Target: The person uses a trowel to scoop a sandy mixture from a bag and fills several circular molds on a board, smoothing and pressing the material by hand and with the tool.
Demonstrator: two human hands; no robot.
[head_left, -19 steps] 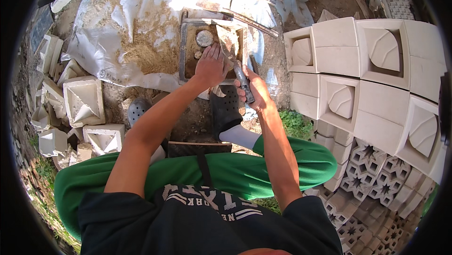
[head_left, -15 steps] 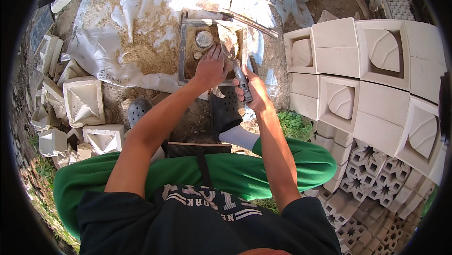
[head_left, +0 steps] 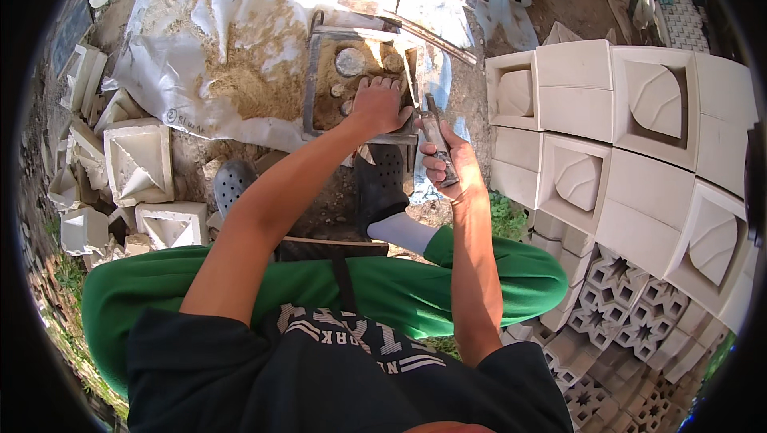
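Observation:
A rectangular mould frame (head_left: 309,93) lies on the ground in front of my feet, with sandy material in it. Inside, a round pale disc (head_left: 350,62) shows, with smaller round lumps near it. My left hand (head_left: 377,105) lies palm down over the mould's near part, fingers stretched onto the contents; whatever is under the palm is hidden. Just right of the mould, my right hand (head_left: 451,163) is wrapped round the grey handle of a trowel (head_left: 435,139). The trowel's blade points away from me along the mould's right side, seen nearly edge-on.
A sand-strewn white sheet (head_left: 172,73) spreads to the left and beyond. Cast blocks (head_left: 138,163) are heaped at left; stacked pale blocks (head_left: 574,125) stand at right, above star-patterned ones (head_left: 627,293). Long strips (head_left: 431,37) lie behind the mould. My dark clogs (head_left: 382,181) are close to it.
My left hand has shifted right across the mould. My right hand has moved right with the trowel, whose blade has turned from broadside to nearly edge-on, uncovering another round lump.

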